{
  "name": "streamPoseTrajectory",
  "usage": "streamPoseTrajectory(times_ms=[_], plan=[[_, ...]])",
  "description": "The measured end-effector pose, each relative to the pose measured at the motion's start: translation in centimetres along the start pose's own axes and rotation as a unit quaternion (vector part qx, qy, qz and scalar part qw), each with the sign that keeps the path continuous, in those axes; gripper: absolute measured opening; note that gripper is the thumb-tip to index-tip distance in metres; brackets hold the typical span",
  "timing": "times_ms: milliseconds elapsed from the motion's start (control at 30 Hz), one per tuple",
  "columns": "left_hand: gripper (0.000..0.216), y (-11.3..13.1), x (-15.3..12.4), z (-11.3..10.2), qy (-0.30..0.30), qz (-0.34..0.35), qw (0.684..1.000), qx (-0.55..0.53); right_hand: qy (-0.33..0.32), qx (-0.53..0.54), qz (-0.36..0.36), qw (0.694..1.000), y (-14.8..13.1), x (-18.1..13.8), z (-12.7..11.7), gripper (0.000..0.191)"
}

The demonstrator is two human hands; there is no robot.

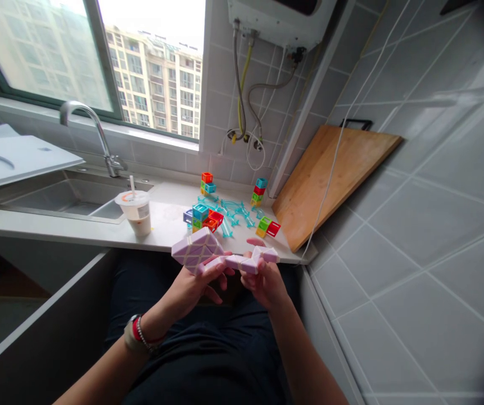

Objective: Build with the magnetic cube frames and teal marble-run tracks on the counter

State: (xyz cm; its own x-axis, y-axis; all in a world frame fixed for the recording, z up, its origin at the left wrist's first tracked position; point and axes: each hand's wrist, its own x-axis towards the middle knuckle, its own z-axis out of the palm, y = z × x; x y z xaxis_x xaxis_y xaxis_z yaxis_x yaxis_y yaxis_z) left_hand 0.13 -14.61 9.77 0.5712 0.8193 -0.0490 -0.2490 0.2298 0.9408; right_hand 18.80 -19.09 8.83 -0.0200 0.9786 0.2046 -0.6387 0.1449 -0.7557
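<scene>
A pink snake puzzle (199, 248) with pale seams is held between both hands, just in front of the counter's edge. Its left part is folded into a thick block, while a thinner zigzag arm runs to the right. My left hand (197, 289) grips it from below near the block, thumb on top and some lower fingers loose. My right hand (265, 281) is closed on the zigzag end, with one finger raised behind it. Just beyond lie a cluster of coloured plastic cube frames (200, 214) and several translucent teal track-like pieces (235, 209).
A lidded drink cup (136, 212) with a straw stands left of the blocks, near the counter edge (161, 242). Further left is a sink (85, 194) with a faucet (94, 124). Block stacks (258, 192) stand at the back; a wooden board (330, 180) leans on the right wall.
</scene>
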Motion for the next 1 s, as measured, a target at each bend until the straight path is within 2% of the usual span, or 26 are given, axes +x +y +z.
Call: streamPoseTrajectory(times_ms=[100, 200, 267, 333, 433, 567, 667, 800, 1000], plan=[[0.050, 0.1, -0.2, 0.0, -0.016, -0.010, 1.000, 0.021, 0.008, -0.018, -0.028, 0.999, 0.2, 0.0, -0.4, 0.042], [0.045, 0.0, -0.3, -0.3, -0.029, -0.017, 0.998, 0.052, -0.002, -0.092, -0.024, 0.995, -1.2, -0.2, -0.6, 0.041], [0.041, -0.2, -0.3, -0.5, -0.046, -0.027, 0.995, 0.081, -0.042, -0.197, 0.005, 0.979, -3.0, -0.4, -0.5, 0.042], [0.040, -0.2, -0.4, -0.5, -0.058, -0.033, 0.993, 0.093, -0.082, -0.302, 0.030, 0.949, -4.9, -0.6, -0.1, 0.043], [0.040, 0.1, -0.6, -0.2, -0.060, -0.036, 0.995, 0.071, -0.090, -0.363, 0.018, 0.927, -6.5, -0.7, 0.6, 0.041], [0.049, 0.4, -0.9, 0.0, -0.099, -0.038, 0.992, 0.071, -0.063, -0.315, -0.012, 0.947, -5.6, -0.9, 0.6, 0.032], [0.040, 0.1, -0.9, -0.4, -0.093, -0.032, 0.991, 0.093, -0.042, -0.289, -0.016, 0.956, -4.6, -1.0, 0.5, 0.034], [0.037, -0.5, -0.8, -0.6, -0.075, -0.018, 0.991, 0.113, 0.003, -0.306, -0.029, 0.951, -4.3, -1.1, 1.8, 0.037], [0.037, -0.7, -0.9, 0.6, -0.040, 0.012, 0.990, 0.134, 0.107, -0.332, -0.038, 0.936, -3.1, -1.7, 4.2, 0.044]])
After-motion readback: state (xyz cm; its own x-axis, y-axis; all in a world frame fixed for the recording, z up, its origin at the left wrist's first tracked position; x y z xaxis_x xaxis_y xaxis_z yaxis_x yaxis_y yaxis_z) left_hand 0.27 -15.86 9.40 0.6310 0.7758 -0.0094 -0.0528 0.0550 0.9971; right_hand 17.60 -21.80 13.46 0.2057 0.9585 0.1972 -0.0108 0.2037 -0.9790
